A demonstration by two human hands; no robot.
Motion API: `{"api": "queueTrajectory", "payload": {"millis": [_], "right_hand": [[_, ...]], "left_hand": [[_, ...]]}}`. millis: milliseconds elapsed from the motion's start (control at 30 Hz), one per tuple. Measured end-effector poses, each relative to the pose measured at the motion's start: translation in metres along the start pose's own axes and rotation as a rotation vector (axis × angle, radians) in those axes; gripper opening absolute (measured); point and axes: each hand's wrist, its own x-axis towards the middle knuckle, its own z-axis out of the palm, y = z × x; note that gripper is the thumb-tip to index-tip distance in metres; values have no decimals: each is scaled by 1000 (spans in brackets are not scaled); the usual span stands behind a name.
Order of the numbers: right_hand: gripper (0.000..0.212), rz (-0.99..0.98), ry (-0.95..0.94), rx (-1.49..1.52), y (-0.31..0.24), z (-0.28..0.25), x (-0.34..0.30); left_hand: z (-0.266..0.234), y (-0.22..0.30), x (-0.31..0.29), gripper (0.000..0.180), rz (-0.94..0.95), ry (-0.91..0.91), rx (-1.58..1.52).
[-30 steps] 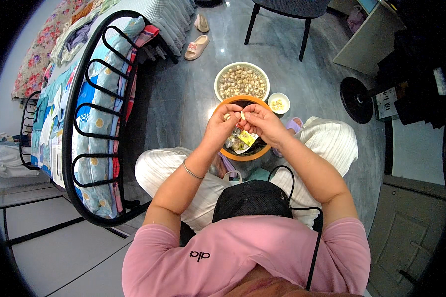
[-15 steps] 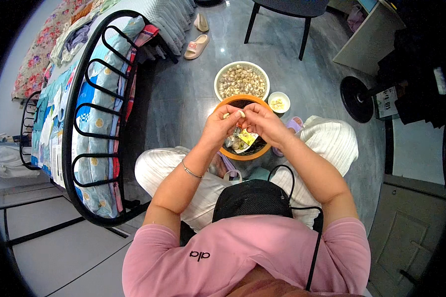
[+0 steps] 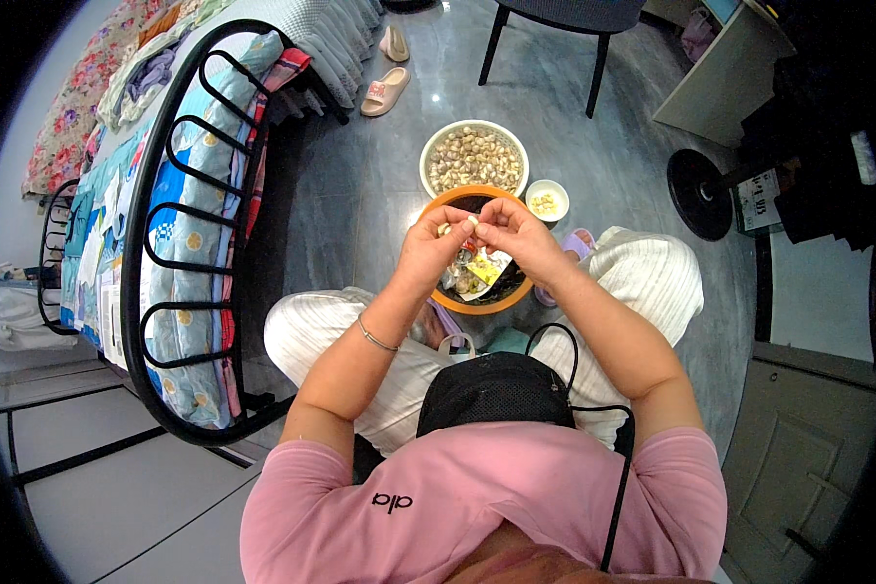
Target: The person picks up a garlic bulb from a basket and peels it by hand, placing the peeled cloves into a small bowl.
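Observation:
Both hands meet above an orange-rimmed bin [image 3: 497,310]. In my left hand [image 3: 436,241] is a pale garlic clove [image 3: 473,222], pinched at the fingertips, and another pale piece shows in the curl of its fingers. My right hand [image 3: 512,234] pinches the same clove from the other side, thumb and forefinger closed on it. Inside the bin lie a yellow-and-white wrapper [image 3: 487,269] and dark scraps. Just beyond it a large white basin [image 3: 425,167] holds many unpeeled garlic cloves [image 3: 472,161]. To its right, a small white bowl [image 3: 563,213] has several pale cloves in it.
My knees in white trousers [image 3: 307,331] flank the bin. A black-framed bed [image 3: 136,292] stands at left, with beige slippers [image 3: 386,91] on the floor beyond. A dark chair [image 3: 574,15] is at the far side, and a round black stand base [image 3: 699,195] at right.
My right thumb and fingers have shifted slightly on the clove, and more of its pale surface shows between the hands. The basin and bowl stay put.

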Motion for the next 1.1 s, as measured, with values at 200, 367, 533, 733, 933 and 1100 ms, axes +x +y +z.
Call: {"api": "queueTrajectory", "payload": {"millis": [200, 367, 533, 733, 933, 1100], "right_hand": [[16, -72, -18, -150, -5, 1, 0], [15, -54, -48, -138, -6, -2, 0], [15, -54, -46, -129, -8, 0, -1], [14, -61, -63, -130, -5, -2, -1], [13, -66, -97, -85, 0, -4, 0], [13, -85, -61, -78, -3, 2, 0]], "left_hand": [[-3, -2, -1, 14, 108, -20, 166], [-3, 2, -2, 15, 111, -41, 247], [-2, 4, -3, 15, 151, -44, 277], [-2, 3, -4, 14, 149, -44, 292], [-5, -2, -2, 15, 149, -35, 275], [-6, -5, 0, 15, 108, -30, 178]]}}
